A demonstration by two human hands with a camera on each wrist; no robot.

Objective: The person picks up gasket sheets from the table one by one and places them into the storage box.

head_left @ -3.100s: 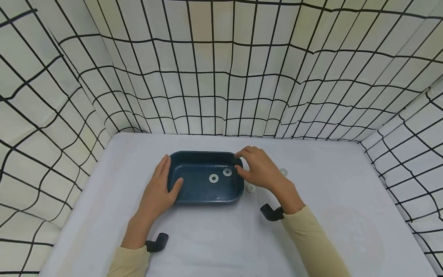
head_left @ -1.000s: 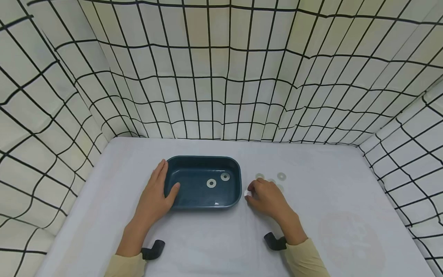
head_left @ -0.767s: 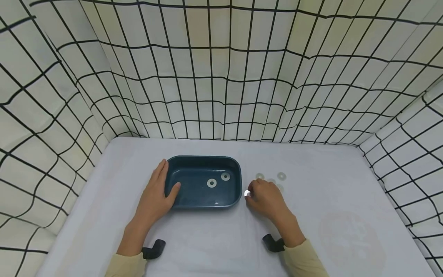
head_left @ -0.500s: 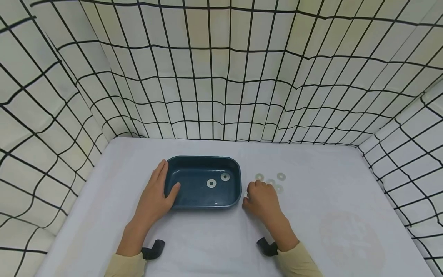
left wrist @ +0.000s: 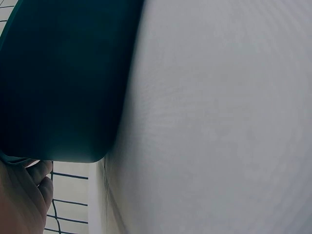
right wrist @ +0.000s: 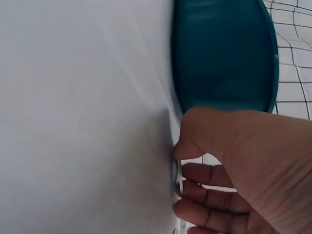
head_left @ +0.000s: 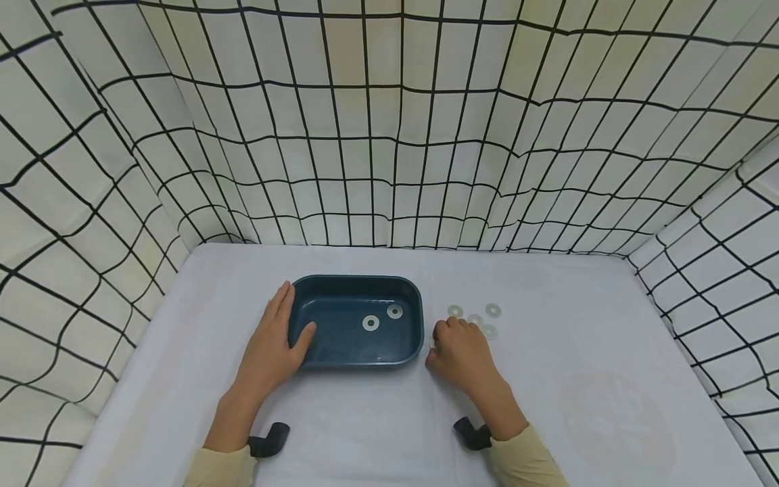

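A dark teal rectangular tray (head_left: 341,352) sits on the white table with two flat white washers (head_left: 370,323) inside. My left hand (head_left: 272,345) holds the tray's left end, its thumb over the rim and its fingers along the outer wall. To the right of the tray, low on the tabletop, my right hand (head_left: 464,352) pinches a pale washer (right wrist: 179,175) between thumb and fingers; most of it is hidden by the hand in the head view. Just behind that hand lie several pale rings, washers (head_left: 493,310), flat on the cloth.
White cloth covers the table (head_left: 365,433). A black grid netting (head_left: 395,162) over pale walls encloses its back and sides. Each wrist wears a black camera mount (head_left: 270,439) that sticks out on its inner side.
My right hand has moved from above the tray's right end down to the table on its right, where it has taken hold of a washer. The left hand keeps its place on the tray.
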